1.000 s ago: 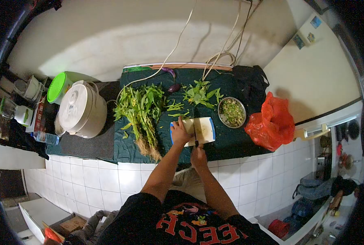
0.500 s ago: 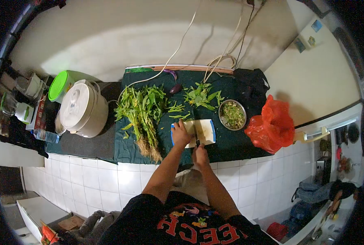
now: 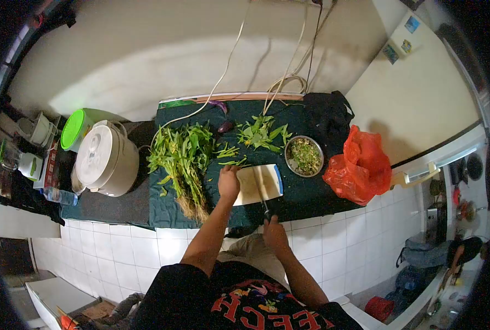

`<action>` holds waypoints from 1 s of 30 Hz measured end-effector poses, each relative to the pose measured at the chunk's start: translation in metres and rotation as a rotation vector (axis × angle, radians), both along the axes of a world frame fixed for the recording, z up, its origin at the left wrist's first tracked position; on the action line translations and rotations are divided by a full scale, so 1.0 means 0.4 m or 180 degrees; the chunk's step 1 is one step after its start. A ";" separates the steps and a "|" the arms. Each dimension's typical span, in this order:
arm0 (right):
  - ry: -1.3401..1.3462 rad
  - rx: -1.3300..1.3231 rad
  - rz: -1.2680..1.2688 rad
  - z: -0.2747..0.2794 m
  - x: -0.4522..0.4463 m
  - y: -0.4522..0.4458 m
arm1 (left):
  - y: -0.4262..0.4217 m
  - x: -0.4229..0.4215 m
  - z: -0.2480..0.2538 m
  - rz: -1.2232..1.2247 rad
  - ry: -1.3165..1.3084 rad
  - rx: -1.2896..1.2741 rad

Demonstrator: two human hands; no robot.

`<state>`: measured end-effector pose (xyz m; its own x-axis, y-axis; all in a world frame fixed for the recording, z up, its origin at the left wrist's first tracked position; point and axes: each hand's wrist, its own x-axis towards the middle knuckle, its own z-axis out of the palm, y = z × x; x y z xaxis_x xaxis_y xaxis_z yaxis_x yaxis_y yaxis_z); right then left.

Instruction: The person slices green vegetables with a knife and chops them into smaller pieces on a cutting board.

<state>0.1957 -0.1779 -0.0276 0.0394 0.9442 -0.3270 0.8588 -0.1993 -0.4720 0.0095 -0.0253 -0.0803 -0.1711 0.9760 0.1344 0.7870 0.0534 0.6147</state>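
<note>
On the cloth-covered counter, a leafy bunch of greens lay with its roots toward the person, just left of the left hand. Cut stems were scattered beyond the cutting board, with an eggplant and a loose pile of leaves farther back. A bowl of chopped food stood right of the board, near a red bag. Farther left stood a rice cooker.

The right hand's grip was closed round the handle of the knife, whose blade crossed the board, pointing away from the person. The left hand rested at the board's left end, covering part of it; whether that grip held anything could not be told.
</note>
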 end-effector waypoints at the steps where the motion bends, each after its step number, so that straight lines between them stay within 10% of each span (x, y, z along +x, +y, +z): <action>1: -0.0084 -0.0014 0.0337 -0.003 0.005 -0.027 | 0.006 -0.011 -0.001 0.0094 0.0089 -0.0050; 8: -0.0264 -0.0278 0.0341 -0.049 0.008 -0.060 | 0.017 -0.018 0.047 -0.0148 0.0353 -0.1019; 30: -0.0057 0.0467 0.0096 0.028 0.001 0.045 | -0.034 0.105 0.003 -0.1152 0.0892 -0.0320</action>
